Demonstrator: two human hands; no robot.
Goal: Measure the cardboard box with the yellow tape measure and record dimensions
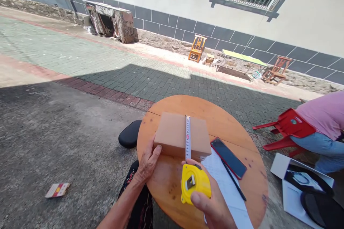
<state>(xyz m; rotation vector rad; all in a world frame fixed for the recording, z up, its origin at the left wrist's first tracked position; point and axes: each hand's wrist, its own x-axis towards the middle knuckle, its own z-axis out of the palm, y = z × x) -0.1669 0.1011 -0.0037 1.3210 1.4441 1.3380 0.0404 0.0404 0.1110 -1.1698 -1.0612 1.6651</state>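
Observation:
A plain brown cardboard box point(172, 132) lies on a round wooden table point(215, 114). My left hand point(147, 161) rests against the box's near left corner, fingers curled on its edge. My right hand point(212, 205) grips a yellow tape measure point(195, 182). Its white blade point(187, 136) runs from the case up across the top of the box to the far edge.
A red-cased phone point(228, 157), a black pen point(233, 180) and a white sheet point(228, 193) lie on the table's right side. A person in a pink top point(325, 114) sits at right by a tipped red chair point(287, 125). An open white box point(301, 182) lies on the ground.

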